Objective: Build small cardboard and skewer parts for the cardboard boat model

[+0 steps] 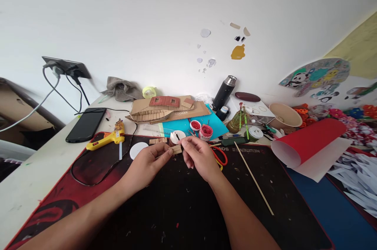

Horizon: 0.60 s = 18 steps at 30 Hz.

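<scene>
Position of work: a card strip [177,149] is held above the far part of the black mat [176,203], between the two hands. The left hand [151,163] pinches the strip's left end between thumb and fingers. The right hand [198,155] is at the strip's right end, its thumb and fingertips drawn narrow. A slim dark item [178,137] shows at these fingertips; whether the right hand grips the item, the strip or both cannot be told

Surroundings: a white-topped jar [174,136] stands just beyond the strip, with a red paint jar [205,133] to its right. A white lid [139,149] and a glue gun [109,139] lie to the left; a stick [253,178] lies on the mat to the right. Larger card pieces [165,112] lie farther off

Step in hand: this appears to be close handling of the strip at its right end. The next move likely calls for a steady left pinch and small, controlled motion of the right fingertips
</scene>
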### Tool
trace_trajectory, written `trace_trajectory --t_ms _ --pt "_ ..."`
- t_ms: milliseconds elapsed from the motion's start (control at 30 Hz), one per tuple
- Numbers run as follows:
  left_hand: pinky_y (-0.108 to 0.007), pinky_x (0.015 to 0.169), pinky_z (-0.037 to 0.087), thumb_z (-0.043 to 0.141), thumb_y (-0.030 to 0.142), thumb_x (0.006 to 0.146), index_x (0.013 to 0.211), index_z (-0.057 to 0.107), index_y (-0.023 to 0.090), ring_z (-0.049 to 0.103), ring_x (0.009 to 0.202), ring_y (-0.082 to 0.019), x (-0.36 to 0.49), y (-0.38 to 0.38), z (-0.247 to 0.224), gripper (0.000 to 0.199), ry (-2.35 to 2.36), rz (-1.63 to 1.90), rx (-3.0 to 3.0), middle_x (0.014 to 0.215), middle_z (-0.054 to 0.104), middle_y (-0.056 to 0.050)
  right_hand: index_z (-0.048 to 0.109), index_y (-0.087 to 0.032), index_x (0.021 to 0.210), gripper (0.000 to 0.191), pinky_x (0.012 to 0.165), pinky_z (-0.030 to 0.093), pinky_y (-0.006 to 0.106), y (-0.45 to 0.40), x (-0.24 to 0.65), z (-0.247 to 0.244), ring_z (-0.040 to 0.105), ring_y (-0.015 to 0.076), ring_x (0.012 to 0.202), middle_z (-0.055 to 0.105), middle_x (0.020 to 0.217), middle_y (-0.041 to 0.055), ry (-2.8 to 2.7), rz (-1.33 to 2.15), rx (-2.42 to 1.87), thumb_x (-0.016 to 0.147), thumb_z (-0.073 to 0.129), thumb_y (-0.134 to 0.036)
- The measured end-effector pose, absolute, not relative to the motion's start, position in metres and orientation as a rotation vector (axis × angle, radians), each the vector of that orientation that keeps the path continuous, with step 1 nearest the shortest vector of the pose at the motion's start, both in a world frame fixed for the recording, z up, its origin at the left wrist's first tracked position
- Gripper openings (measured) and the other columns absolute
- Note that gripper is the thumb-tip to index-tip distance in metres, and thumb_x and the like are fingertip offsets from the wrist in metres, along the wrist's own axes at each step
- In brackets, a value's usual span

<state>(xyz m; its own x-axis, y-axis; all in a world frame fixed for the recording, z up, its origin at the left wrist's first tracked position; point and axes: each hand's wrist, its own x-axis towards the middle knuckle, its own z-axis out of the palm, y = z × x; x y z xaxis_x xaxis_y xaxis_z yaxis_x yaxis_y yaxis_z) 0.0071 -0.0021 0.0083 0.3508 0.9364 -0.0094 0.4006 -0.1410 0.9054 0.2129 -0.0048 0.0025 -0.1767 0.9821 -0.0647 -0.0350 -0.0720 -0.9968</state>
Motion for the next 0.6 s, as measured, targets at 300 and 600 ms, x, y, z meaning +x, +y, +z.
trace_trajectory --t_ms 300,600 --pt "-0.027 0.057 0.033 0.054 0.073 0.095 0.075 0.056 0.022 0.040 0.060 -0.015 0.0109 -0.0016 0.0056 0.055 1.125 0.765 1.550 0.063 0.045 0.004 0.065 -0.020 0.086 0.040 0.043 0.035 0.022 -0.0044 0.2114 -0.0015 0.047 0.0099 0.040 0.051 0.047 -0.0088 -1.326 1.357 -1.185 0.093 0.072 -0.060" --pt "-0.026 0.051 0.025 0.060 0.077 0.093 0.073 0.050 0.023 0.030 0.056 -0.012 0.0120 0.0033 0.0030 0.059 1.037 0.832 1.342 0.062 0.036 0.007 0.061 -0.022 0.082 0.038 0.041 0.030 0.022 -0.0037 0.2133 -0.0030 0.045 0.0094 0.038 0.048 0.047 -0.0093 -1.284 1.331 -1.180 0.093 0.073 -0.056"
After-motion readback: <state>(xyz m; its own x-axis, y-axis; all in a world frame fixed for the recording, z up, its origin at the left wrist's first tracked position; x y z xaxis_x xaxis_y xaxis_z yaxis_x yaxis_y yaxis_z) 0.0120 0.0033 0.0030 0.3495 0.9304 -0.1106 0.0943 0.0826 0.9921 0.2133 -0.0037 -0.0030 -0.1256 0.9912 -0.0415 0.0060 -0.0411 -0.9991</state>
